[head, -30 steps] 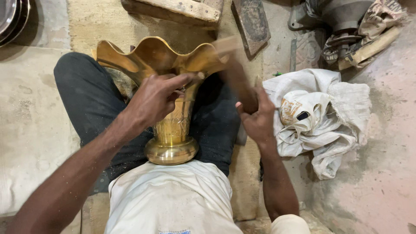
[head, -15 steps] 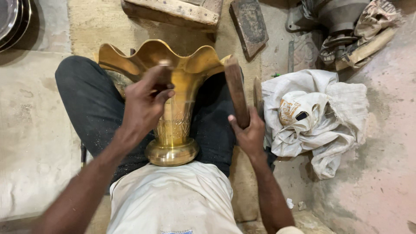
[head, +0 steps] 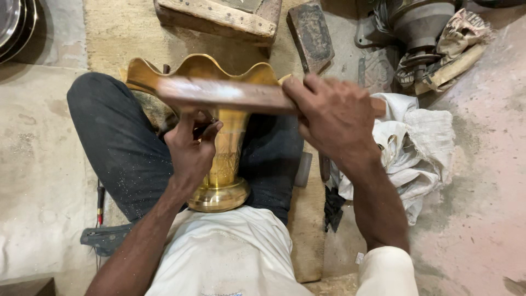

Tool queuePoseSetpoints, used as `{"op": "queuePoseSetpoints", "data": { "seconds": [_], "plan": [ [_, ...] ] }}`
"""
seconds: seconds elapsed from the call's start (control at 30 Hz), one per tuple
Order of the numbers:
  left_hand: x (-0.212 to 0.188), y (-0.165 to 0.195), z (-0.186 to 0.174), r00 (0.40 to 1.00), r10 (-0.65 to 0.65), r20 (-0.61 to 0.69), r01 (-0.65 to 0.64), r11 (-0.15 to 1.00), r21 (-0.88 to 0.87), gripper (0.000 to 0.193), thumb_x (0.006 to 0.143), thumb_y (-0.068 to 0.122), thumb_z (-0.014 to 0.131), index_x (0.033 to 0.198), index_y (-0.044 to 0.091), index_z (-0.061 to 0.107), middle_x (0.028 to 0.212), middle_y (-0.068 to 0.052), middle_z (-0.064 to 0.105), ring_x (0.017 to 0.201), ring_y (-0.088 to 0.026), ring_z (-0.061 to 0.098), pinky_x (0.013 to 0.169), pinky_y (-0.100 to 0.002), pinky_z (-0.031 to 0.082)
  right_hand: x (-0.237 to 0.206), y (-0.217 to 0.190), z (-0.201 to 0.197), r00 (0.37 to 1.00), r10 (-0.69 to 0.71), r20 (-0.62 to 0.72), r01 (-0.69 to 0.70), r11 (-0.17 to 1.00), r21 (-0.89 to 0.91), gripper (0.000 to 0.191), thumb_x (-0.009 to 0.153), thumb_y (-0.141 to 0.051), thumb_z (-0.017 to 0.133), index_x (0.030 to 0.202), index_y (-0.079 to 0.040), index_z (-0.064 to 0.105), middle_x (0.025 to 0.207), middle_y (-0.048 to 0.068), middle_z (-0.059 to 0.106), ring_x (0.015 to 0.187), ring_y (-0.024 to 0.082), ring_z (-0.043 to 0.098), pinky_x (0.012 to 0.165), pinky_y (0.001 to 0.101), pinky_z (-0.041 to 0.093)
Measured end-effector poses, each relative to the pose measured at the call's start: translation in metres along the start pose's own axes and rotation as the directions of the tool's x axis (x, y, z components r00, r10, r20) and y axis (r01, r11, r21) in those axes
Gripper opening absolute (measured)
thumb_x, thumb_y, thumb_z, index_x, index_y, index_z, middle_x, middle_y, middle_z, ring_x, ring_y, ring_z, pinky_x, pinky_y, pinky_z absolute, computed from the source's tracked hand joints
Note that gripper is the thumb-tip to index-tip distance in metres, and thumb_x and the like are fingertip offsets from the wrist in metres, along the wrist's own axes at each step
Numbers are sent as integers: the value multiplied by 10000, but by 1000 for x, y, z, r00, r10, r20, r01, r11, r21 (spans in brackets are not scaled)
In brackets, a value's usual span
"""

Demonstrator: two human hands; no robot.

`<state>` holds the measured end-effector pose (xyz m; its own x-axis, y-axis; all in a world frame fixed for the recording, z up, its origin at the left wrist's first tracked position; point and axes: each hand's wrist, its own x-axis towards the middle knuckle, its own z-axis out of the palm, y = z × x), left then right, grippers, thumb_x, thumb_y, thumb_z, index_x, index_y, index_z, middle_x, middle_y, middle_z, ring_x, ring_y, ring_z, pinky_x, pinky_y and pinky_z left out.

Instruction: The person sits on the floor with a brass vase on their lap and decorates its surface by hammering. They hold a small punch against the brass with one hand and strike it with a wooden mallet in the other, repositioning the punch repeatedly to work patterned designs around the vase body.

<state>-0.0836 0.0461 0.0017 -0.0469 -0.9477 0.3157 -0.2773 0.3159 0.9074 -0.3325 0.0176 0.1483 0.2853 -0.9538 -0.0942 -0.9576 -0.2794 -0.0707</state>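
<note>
A brass vase [head: 227, 164] with a wavy flared rim lies in my lap, base against my belly, mouth pointing away. My left hand [head: 192, 148] rests on its neck, fingers pinched around a small dark tool I cannot make out. My right hand [head: 337, 118] grips a flat wooden stick [head: 219, 94], held level across the vase just below the rim. The stick is blurred.
A white crumpled cloth [head: 416, 148] lies to my right. Wooden blocks [head: 219, 16] and a dark slab [head: 311, 34] sit ahead. Metal parts and rags [head: 433, 38] are at the far right, stacked dishes [head: 12, 22] at the far left. A red-handled tool [head: 100, 203] lies by my left leg.
My right hand swung the wooden stick from upright beside the vase to level across it. My left hand slid down from the rim to the neck.
</note>
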Motion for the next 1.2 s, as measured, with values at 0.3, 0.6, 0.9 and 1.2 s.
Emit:
{"op": "queuePoseSetpoints", "data": {
  "seconds": [0.3, 0.6, 0.9, 1.2],
  "plan": [
    [20, 7, -9, 981, -104, 161, 99, 994, 35, 454, 913, -15, 751, 1330, 58, 589, 964, -130, 780, 871, -234, 798, 725, -364, 685, -1, 0, 16, 996, 4, -94, 6, 994, 109, 351, 903, -113, 695, 1238, -130, 591, 921, 70, 699, 700, 189, 682, 652, 374, 602],
    [18, 3, -9, 979, -79, 190, 76, 997, 22, 369, 949, -90, 659, 1258, 94, 578, 1021, -111, 785, 941, -224, 810, 799, -334, 712, -8, -5, 11, 996, 71, -61, -73, 997, -37, 381, 822, -140, 757, 1183, -164, 636, 878, 75, 717, 705, 240, 695, 684, 437, 588],
    [18, 1, -9, 971, -59, 230, 45, 997, 64, 428, 950, -36, 727, 1306, 112, 540, 945, -110, 766, 857, -232, 794, 730, -339, 706, -7, -7, 12, 995, 66, -73, -60, 995, 82, 481, 763, -26, 707, 1221, -162, 654, 961, 71, 740, 754, 226, 715, 696, 402, 600],
    [15, 3, -12, 968, -92, 233, 85, 996, 40, 513, 917, -43, 742, 1380, 86, 564, 982, -149, 777, 875, -246, 795, 697, -331, 690, -8, -11, 12, 989, 145, 14, -146, 989, 33, 449, 712, -51, 740, 1140, -154, 654, 954, 65, 739, 795, 259, 710, 751, 435, 579]
  ]
}}
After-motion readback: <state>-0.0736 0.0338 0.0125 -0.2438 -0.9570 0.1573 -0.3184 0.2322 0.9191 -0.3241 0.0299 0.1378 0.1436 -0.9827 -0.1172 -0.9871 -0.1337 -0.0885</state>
